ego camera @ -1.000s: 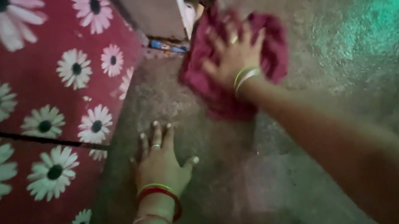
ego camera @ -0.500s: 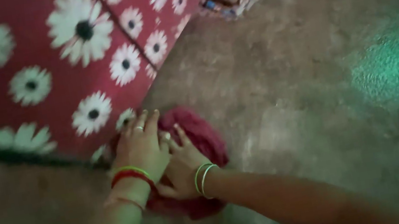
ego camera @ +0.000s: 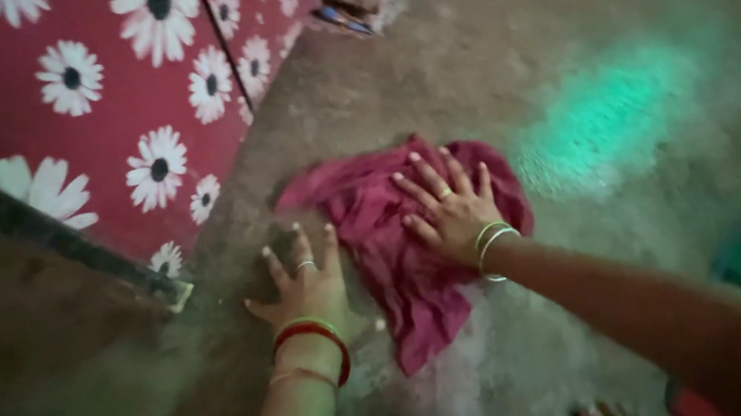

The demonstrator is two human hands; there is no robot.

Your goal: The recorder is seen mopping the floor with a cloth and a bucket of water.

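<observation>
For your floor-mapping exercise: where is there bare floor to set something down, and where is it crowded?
Free: grey floor right of the crumpled maroon cloth, around the green glow. Crowded: left hand and right hand at the cloth, beside the red daisy-print panel.

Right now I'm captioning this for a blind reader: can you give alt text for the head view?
The right hand presses flat on a crumpled maroon cloth on a grey concrete floor, while the left hand rests flat on the floor beside it. A red daisy-print panel stands at left.

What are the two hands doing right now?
Left hand: open, flat on the concrete floor beside the cloth.
Right hand: open, fingers spread, pressing on the maroon cloth.
</observation>
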